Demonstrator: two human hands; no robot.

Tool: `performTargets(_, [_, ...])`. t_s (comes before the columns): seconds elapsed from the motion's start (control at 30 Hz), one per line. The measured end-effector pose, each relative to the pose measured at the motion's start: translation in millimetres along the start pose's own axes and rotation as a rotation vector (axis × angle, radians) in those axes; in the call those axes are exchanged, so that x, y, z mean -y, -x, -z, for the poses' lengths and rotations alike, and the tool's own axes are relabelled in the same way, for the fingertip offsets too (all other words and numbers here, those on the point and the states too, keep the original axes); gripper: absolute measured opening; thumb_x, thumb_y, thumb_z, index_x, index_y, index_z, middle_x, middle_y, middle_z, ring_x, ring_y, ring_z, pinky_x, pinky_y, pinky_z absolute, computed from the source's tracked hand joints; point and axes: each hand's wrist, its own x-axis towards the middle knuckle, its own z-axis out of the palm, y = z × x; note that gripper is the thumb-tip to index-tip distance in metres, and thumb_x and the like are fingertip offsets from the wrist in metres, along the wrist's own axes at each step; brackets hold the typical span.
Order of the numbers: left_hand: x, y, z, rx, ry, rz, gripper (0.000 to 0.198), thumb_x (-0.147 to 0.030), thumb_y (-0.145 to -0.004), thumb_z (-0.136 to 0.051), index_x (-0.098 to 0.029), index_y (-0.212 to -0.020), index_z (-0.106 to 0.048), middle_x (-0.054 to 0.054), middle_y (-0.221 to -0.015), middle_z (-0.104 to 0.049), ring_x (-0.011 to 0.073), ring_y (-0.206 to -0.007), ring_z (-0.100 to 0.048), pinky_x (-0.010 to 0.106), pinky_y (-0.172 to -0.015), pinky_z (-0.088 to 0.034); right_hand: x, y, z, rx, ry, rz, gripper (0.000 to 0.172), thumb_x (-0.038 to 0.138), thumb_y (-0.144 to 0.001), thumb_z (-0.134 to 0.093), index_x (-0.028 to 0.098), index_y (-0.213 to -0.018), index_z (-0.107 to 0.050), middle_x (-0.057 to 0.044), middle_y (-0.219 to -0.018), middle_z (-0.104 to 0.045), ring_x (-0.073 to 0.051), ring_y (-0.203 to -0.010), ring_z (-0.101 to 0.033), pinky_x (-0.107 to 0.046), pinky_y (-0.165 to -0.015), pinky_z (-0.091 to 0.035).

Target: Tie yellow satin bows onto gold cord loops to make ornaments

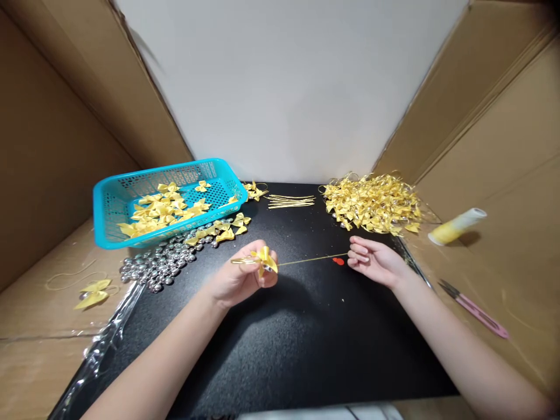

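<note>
Over the middle of the black table, my left hand point(251, 274) is closed on a yellow ribbon bow point(265, 261), with a loop of gold cord and a small silvery bead showing at it. From the bow a thin gold cord point(312, 259) runs taut to the right. Its far end is at the fingers of my right hand point(376, 261), which are curled together on it; the exact grip is hidden. Beneath the cord, close to my right fingertips, lies a small red piece point(338, 261).
A turquoise basket point(170, 236) of yellow bows stands at left, silver beads point(160, 262) before it. Cut gold cords point(291, 201) lie at the back, beside a heap of corded bows point(371, 201). Pink-handled snips point(475, 309) and a thread spool point(457, 226) are at right. Cardboard walls point(494, 116) flank the table.
</note>
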Motion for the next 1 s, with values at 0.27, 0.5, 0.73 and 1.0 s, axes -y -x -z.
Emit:
performTargets(0.27, [11, -3, 3.0, 0.066, -0.085, 0.054, 0.032, -0.029, -0.064, -0.087, -0.017, -0.064, -0.058, -0.003, -0.054, -0.060, 0.0098, -0.051, -0.055, 0.019, -0.051, -0.042, 25, -11, -1, -0.017, 0.091, 0.168, 0.030, 0.020, -0.076, -0.075, 0.021, -0.073, -0.045, 0.013, -0.046, -0.030, -0.005, -0.041, -0.029, -0.019, -0.053, -0.042])
performTargets(0.5, [14, 0, -10.0, -0.011, -0.062, 0.141, 0.043, -0.035, -0.055, -0.092, -0.018, -0.063, -0.053, 0.004, -0.075, -0.074, 0.0202, -0.073, -0.070, 0.027, -0.061, -0.051, 0, -28, -2, -0.018, 0.355, 0.054, 0.033, 0.029, -0.061, -0.085, 0.017, -0.073, -0.056, 0.014, -0.042, -0.034, -0.002, -0.039, -0.028, -0.021, -0.050, -0.039])
performTargets(0.73, [25, 7, -21.9, 0.103, 0.067, 0.103, 0.046, -0.040, -0.061, -0.087, -0.019, -0.060, -0.047, -0.004, -0.048, -0.060, 0.0100, -0.038, -0.054, 0.023, -0.048, -0.044, -13, -40, -33, 0.011, 0.543, 0.106, 0.030, 0.030, -0.060, -0.084, 0.016, -0.064, -0.058, 0.013, -0.041, -0.035, -0.001, -0.038, -0.025, -0.019, -0.043, -0.033])
performTargets(1.0, [42, 5, -20.4, 0.185, -0.039, 0.371, 0.037, -0.036, -0.059, -0.090, -0.015, -0.067, -0.060, 0.007, -0.065, -0.074, 0.0191, -0.056, -0.069, 0.024, -0.050, -0.049, -1, -94, -80, -0.105, 0.544, 0.310, 0.019, 0.021, -0.079, -0.074, 0.016, -0.068, -0.059, 0.011, -0.044, -0.034, -0.003, -0.041, -0.029, -0.016, -0.042, -0.034])
